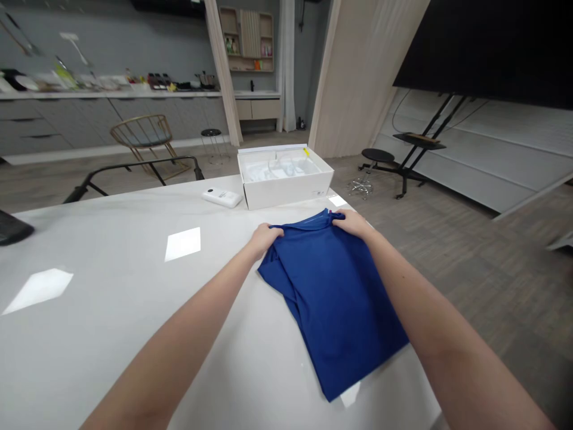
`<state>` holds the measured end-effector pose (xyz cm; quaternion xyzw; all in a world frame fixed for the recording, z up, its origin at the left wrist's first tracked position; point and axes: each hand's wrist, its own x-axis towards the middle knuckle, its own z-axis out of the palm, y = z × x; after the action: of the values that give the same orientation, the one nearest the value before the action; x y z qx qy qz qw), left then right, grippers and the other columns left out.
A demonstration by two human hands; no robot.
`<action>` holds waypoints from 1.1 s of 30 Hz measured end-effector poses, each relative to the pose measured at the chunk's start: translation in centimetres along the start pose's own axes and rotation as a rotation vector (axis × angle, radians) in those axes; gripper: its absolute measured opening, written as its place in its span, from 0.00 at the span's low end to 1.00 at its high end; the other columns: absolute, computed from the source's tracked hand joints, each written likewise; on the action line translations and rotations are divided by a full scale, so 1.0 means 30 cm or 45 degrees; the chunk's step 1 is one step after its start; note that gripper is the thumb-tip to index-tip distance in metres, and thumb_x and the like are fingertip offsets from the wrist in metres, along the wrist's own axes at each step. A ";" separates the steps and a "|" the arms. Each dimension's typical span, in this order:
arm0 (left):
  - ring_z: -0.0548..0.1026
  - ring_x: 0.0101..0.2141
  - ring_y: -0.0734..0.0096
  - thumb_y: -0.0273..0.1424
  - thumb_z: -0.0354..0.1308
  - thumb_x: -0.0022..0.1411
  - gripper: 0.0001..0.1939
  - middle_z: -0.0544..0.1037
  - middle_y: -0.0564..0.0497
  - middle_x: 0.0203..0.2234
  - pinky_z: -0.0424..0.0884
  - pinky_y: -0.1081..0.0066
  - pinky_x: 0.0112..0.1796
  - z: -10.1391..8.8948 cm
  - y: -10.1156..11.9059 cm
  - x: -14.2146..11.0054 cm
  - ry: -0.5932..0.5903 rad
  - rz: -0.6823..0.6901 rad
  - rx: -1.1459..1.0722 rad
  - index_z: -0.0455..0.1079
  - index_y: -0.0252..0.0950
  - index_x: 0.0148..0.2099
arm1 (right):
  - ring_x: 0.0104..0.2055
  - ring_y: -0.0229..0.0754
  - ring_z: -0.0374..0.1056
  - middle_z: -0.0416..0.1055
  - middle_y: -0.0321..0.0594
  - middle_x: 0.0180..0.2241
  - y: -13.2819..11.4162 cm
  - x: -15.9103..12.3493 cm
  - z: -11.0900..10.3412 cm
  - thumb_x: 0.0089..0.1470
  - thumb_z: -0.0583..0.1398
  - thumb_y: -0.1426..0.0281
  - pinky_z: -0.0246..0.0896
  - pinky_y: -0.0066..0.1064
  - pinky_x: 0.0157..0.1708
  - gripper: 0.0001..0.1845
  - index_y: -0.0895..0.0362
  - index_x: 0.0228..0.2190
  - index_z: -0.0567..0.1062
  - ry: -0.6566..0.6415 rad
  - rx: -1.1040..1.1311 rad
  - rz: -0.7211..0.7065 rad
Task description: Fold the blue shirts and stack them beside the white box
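Note:
A blue shirt (pixel 333 292) lies partly folded on the white table (pixel 111 298), its lower end reaching the table's right edge. My left hand (pixel 264 237) is closed on the shirt's far left corner. My right hand (pixel 351 222) grips the far right corner by the collar. Both arms stretch forward over the table. An open white box (pixel 286 179) stands just beyond the shirt.
A small white device (pixel 221 197) lies left of the box. A dark object (pixel 13 228) pokes in at the table's left edge. Chairs, stools and a kitchen counter stand behind; a large dark screen on a stand fills the right.

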<state>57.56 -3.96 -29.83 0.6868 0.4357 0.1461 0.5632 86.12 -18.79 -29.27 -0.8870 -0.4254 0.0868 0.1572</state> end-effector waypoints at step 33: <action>0.56 0.68 0.58 0.43 0.36 0.74 0.30 0.59 0.42 0.68 0.49 0.52 0.67 0.277 0.006 -0.079 0.110 0.882 1.217 0.56 0.34 0.71 | 0.69 0.49 0.52 0.56 0.43 0.68 -0.130 -0.116 0.145 0.69 0.42 0.54 0.46 0.51 0.66 0.29 0.49 0.65 0.61 0.161 -0.149 -0.398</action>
<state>62.01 -11.15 -31.68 0.9600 0.2262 0.1368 0.0924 79.85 -18.32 -31.91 -0.8214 -0.5517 -0.0196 0.1431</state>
